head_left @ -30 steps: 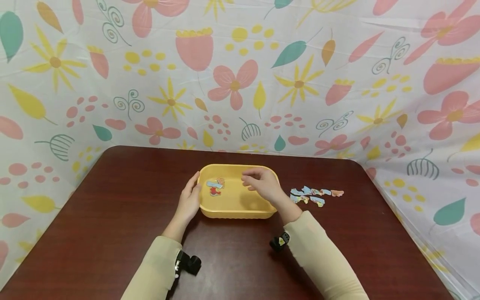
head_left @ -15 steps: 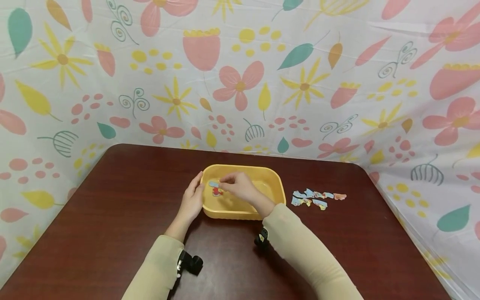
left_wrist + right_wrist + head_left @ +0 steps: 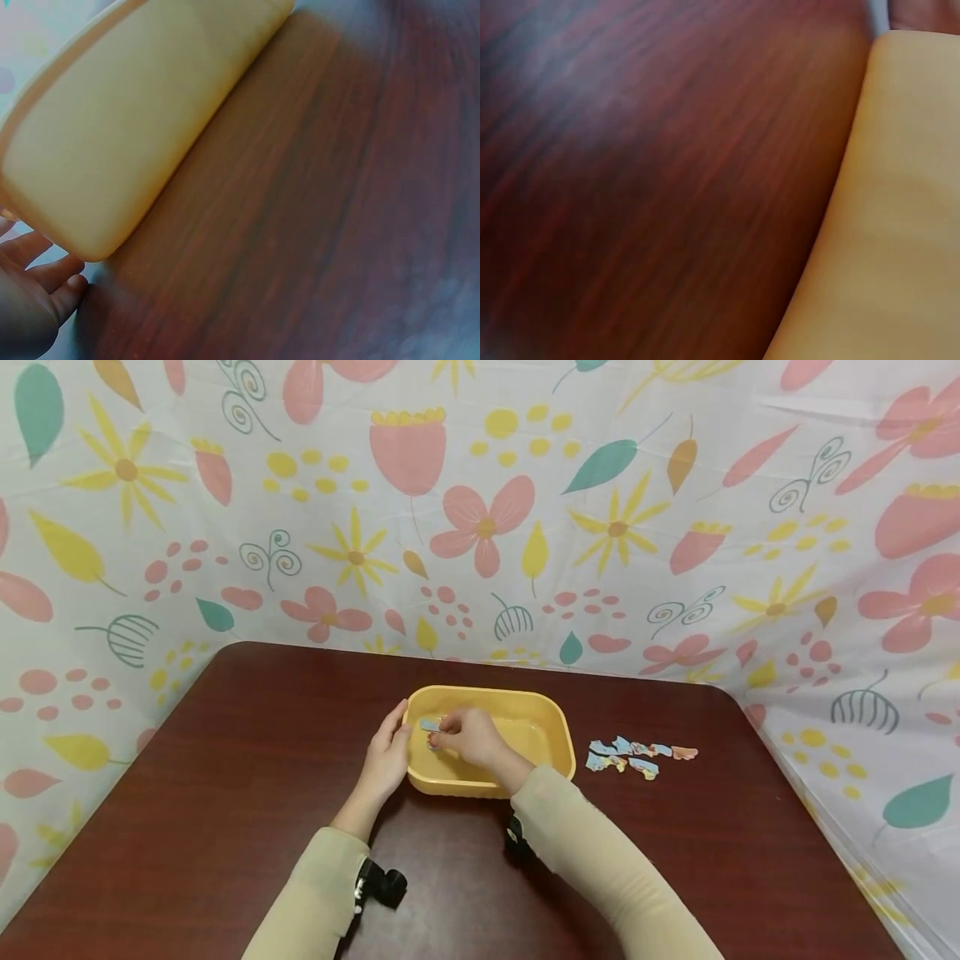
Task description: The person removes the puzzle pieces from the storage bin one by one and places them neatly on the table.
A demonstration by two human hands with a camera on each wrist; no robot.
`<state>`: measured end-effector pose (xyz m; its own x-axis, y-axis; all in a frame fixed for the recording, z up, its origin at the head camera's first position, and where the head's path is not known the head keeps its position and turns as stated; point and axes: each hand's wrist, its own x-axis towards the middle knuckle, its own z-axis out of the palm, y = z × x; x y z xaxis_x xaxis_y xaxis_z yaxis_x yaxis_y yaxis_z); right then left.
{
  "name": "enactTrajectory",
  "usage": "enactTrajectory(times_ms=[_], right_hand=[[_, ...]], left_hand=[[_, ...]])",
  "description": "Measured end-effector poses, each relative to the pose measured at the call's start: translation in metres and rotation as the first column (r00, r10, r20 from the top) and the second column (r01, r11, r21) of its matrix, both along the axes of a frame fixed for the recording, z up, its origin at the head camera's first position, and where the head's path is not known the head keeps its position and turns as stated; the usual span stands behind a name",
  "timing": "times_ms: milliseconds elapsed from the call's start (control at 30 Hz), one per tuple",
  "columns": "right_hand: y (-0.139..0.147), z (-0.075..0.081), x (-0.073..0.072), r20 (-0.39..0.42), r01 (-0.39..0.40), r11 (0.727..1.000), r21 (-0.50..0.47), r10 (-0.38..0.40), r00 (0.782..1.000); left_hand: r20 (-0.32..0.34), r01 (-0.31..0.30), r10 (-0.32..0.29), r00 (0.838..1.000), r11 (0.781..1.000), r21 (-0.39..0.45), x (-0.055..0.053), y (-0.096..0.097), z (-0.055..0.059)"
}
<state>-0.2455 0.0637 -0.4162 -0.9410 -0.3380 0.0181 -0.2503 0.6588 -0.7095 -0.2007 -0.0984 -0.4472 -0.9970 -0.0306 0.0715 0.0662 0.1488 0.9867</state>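
Note:
A yellow plastic tray stands on the table. My left hand rests against its left end, fingers fairly straight along the outer wall; in the left wrist view those fingers touch the tray's end. My right hand reaches down inside the tray's left part, fingers and thumb bent together over the small cut-out pieces there. A light blue piece shows left of the fingertips, and a red piece is mostly covered by them. Whether the fingertips pinch a piece is hidden.
Right of the tray, several puzzle-like pieces in light blue, yellow and orange lie in two rough rows on the dark wooden table. A white cloth with printed flowers hangs behind the table.
My right hand has moved left and down within the tray, from above its right part to the pieces at the left. My left hand stays at the tray's left end.

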Motion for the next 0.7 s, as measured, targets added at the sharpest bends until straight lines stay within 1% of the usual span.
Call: enactTrajectory(times_ms=[100,200,300,533,700], right_hand=[[-0.002,-0.0014,-0.0009,-0.016,-0.034,0.996,0.084,0.036,0.999],[-0.0043,-0.0023,-0.0024,-0.038,-0.069,0.982,0.173,0.077,0.996],[-0.0062,-0.0021,-0.0025,-0.047,-0.101,0.969,0.227,0.114,0.992],[-0.0059,-0.0008,0.0,-0.042,-0.128,0.959,0.254,0.143,0.989],[-0.0058,-0.0009,-0.0001,-0.013,-0.143,0.956,0.255,0.152,0.988]], left_hand=[[0.008,-0.003,0.003,1.0,1.0,0.001,0.0007,-0.0002,0.002],[0.007,-0.004,0.004,1.0,1.0,-0.002,0.0008,-0.0003,0.0033],[0.007,-0.003,0.003,1.0,1.0,-0.004,0.0012,-0.0003,0.0041],[0.001,-0.002,0.002,1.0,1.0,-0.009,0.0009,-0.0004,0.0047],[-0.04,-0.022,0.02,0.999,0.999,-0.028,0.0014,0.0005,0.0038]])
